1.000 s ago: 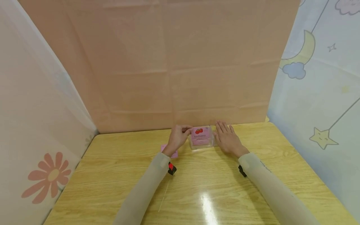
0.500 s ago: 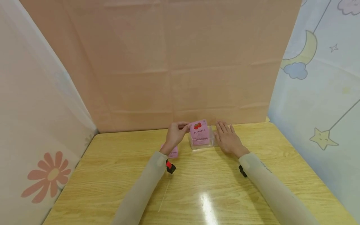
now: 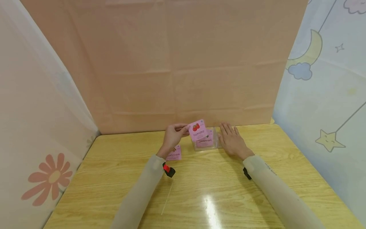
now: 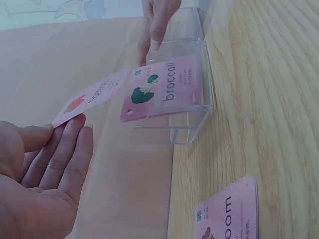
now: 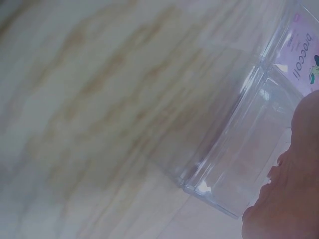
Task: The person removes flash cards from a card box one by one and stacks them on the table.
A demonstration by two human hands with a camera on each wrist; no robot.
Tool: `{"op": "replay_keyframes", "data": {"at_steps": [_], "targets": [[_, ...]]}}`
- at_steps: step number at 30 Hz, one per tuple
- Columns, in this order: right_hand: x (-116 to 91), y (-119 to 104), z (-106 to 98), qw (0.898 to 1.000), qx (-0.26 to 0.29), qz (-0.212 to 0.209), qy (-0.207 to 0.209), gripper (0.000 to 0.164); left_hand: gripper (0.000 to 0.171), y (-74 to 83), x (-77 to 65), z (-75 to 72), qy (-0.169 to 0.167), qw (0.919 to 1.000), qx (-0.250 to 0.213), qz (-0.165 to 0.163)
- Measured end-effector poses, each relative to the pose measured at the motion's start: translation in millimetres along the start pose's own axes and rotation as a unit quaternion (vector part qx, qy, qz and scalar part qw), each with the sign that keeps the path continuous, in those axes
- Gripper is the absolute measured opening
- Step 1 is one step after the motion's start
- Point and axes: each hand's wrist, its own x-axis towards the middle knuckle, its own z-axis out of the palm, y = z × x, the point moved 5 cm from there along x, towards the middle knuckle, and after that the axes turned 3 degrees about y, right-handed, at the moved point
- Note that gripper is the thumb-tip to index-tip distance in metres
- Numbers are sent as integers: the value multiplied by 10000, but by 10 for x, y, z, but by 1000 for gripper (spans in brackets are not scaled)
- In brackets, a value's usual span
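Observation:
My left hand [image 3: 173, 137] pinches a pink tomato card [image 3: 197, 130] by its left edge, between thumb and fingers. The card is tilted and raised in front of a clear plastic card holder [image 4: 205, 74]. A pink broccoli card [image 4: 172, 89] stands in that holder, leaning back, with more pink edges behind it. My right hand [image 3: 232, 140] lies with straight fingers at the holder's right side, over its clear side compartment [image 5: 239, 149]. On the table left of the holder lies a small stack of cards topped by a mushroom card [image 3: 174, 154], partly hidden by my left wrist.
The wooden table [image 3: 217, 184] ends at a plain orange-brown cloth backdrop [image 3: 171, 79] just behind the holder. Patterned cloth hangs on both sides, with a flower [image 3: 52, 178] on the left and a star [image 3: 328, 141] on the right.
My left hand has drawn the tomato card up out of the holder and leftward, uncovering the broccoli card. More of the mushroom card shows. My right hand stays in place.

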Motion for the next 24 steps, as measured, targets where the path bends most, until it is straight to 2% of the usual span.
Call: {"op": "replay_keyframes", "data": {"at_steps": [5, 10, 14, 17, 24], "targets": [[-6, 10, 5, 10000, -8, 13, -55, 64, 25, -24, -57, -72, -41, 9997, -103, -211], [-7, 26, 8, 9999, 12, 26, -118, 65, 24, -75, -125, -139, -38, 9986, 9, -527], [-18, 28, -18, 9999, 27, 49, -97, 64, 25, -111, -163, -192, -29, 9979, 202, -619], [-26, 21, -19, 9999, 74, 73, -132, 64, 25, -146, -187, -241, -12, 9973, 173, -711], [-14, -4, -24, 9999, 41, 34, -90, 65, 26, -266, -231, -399, 193, 9954, 322, -883]]}}
